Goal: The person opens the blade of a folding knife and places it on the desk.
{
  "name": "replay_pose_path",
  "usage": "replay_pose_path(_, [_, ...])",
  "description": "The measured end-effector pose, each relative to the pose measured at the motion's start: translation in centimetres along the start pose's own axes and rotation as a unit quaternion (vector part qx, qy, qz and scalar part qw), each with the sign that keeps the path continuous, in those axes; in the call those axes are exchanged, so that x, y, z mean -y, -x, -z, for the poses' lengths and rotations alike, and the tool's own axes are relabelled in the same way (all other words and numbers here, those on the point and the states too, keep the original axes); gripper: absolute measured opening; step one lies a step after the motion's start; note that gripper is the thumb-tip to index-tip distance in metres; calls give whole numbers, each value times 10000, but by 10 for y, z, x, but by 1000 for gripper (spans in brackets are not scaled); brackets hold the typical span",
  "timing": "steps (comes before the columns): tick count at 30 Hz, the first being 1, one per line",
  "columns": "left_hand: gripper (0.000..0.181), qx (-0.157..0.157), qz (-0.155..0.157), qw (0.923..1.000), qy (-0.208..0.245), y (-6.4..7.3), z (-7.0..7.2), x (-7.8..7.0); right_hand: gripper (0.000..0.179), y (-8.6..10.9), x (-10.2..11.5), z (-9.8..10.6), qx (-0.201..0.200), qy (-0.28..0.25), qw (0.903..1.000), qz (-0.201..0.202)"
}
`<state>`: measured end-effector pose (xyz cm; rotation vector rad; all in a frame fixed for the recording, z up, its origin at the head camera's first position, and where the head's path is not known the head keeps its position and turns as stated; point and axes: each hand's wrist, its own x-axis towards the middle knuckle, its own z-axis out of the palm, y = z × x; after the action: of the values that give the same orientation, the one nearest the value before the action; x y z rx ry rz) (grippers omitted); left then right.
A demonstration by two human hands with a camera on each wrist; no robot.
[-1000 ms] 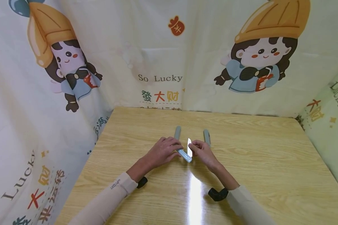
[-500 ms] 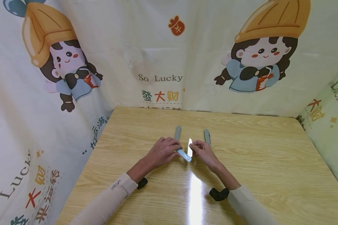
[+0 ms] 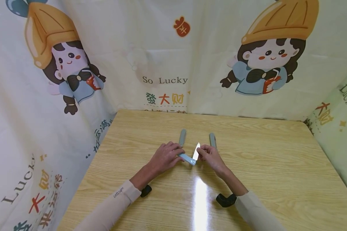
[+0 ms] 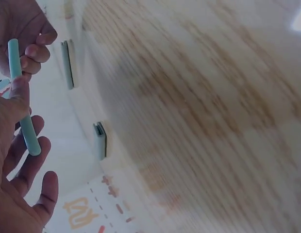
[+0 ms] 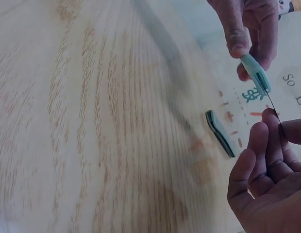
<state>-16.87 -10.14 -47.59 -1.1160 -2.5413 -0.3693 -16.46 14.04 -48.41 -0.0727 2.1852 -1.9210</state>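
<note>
Over the middle of the table, in the head view, my left hand (image 3: 165, 156) grips the pale blue-green handle (image 3: 187, 158) of a folding knife. My right hand (image 3: 211, 158) pinches the knife's shiny blade (image 3: 195, 154) between thumb and fingers, so the blade stands partly unfolded, at an angle to the handle. Seen from the left wrist, the handle (image 4: 28, 131) lies across my left fingers with the thumb on it. The right wrist view shows the thin blade (image 5: 272, 102) edge-on, coming out of the handle's slot (image 5: 260, 80).
Two more grey-green folding knives, both folded, lie on the wooden table (image 3: 277, 160) beyond my hands: one knife (image 3: 182, 138) left of the blade, the other knife (image 3: 212, 140) partly behind my right hand. A printed cloth (image 3: 208, 64) hangs behind the table.
The blade's tip has swung to the right and the handle lies flatter, so the angle between them is wider. Both hands keep their hold and have drawn slightly apart.
</note>
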Motion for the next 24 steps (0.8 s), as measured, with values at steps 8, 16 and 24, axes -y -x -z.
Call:
replay_pose_path(8, [28,-222,302,9993,90,5,-4,0,23,0,-2,6,17,76,10000,-56])
replay_pose_path(16, [28,-358,549,9975,264,8,-6,0,23,-2,-4,6,-147,-37,9998,-99])
replay_pose_path(24, [30,-679,855,9935,307,15,-11,-4,23,-1,-7,4,-510,-276,9982,-122])
